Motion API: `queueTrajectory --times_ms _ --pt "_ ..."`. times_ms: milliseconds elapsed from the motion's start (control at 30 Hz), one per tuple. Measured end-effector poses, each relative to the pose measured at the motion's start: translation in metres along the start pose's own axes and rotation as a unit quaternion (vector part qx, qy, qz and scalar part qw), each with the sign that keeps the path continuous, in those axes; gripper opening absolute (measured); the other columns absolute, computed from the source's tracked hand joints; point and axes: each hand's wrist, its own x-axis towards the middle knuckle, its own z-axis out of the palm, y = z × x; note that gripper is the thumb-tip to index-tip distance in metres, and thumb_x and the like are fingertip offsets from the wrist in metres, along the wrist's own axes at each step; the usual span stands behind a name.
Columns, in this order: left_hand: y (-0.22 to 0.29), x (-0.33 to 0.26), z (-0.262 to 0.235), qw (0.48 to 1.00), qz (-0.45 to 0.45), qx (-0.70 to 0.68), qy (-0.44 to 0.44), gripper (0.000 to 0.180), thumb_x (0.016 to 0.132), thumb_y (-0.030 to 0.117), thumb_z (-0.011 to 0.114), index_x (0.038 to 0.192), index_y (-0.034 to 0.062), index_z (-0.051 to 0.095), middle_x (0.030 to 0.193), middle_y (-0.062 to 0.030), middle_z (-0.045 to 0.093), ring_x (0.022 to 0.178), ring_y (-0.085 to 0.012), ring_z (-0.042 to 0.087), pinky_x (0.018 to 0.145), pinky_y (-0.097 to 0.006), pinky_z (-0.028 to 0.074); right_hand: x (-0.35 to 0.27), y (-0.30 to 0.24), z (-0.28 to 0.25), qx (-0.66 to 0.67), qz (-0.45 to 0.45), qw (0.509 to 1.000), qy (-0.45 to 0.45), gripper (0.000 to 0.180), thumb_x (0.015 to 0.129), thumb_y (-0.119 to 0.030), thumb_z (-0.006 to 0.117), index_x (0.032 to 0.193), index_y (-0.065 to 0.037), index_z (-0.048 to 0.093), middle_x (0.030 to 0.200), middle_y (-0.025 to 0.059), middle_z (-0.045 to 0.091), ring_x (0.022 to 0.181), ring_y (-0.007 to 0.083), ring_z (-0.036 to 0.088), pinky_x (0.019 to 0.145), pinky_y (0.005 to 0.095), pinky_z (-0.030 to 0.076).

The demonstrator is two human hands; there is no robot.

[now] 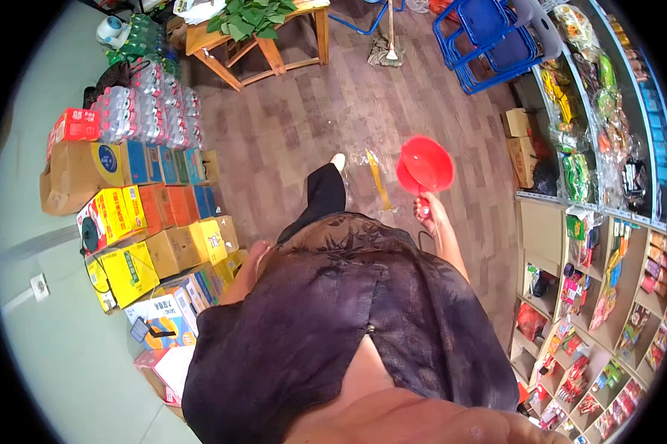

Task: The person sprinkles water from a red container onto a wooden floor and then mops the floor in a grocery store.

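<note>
My right hand [430,209] is closed round the short handle of a red plastic water dipper [427,164]. The dipper's round bowl is held out in front of me above the wood-look floor. Its inside is partly in view, and I cannot make out any contents. My left hand [258,251] hangs by my side, close to the stacked boxes, its fingers mostly hidden by the dark shirt. On the floor left of the dipper lies a yellow strip [379,180] with clear plastic around it.
Cartons [174,248] and packs of bottles [147,103] line the left wall. Shelves [592,200] of packaged goods run along the right. Ahead stand a wooden table [259,52] with green leaves [250,16], a mop [386,53] and blue folding chairs [489,44].
</note>
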Motion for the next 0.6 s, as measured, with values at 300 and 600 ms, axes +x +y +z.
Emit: queueTrajectory --times_ms 300,600 --pt "0.076 0.195 -0.245 0.802 -0.324 -0.497 0.068 0.013 0.085 0.015 0.049 0.079 0.0063 0.055 0.069 -0.0078 0.056 0.056 -0.0183 0.053 0.048 -0.032 0.044 0.056 -0.131 0.005 0.138 0.018 0.990 0.035 0.020 0.083 -0.025 0.051 0.087 -0.007 0.045 0.065 0.0039 0.052 0.052 0.0118 0.049 0.044 0.0235 0.042" --pt "0.141 0.452 -0.409 0.880 -0.158 -0.439 0.088 0.020 0.083 0.011 0.051 0.098 0.0013 0.059 0.075 -0.0083 0.059 0.062 -0.0166 0.055 0.053 -0.029 0.046 0.088 -0.271 0.037 0.193 -0.092 0.977 0.020 0.019 0.082 -0.022 0.048 0.086 -0.003 0.046 0.071 0.0047 0.050 0.054 0.0111 0.047 0.046 0.0223 0.040"
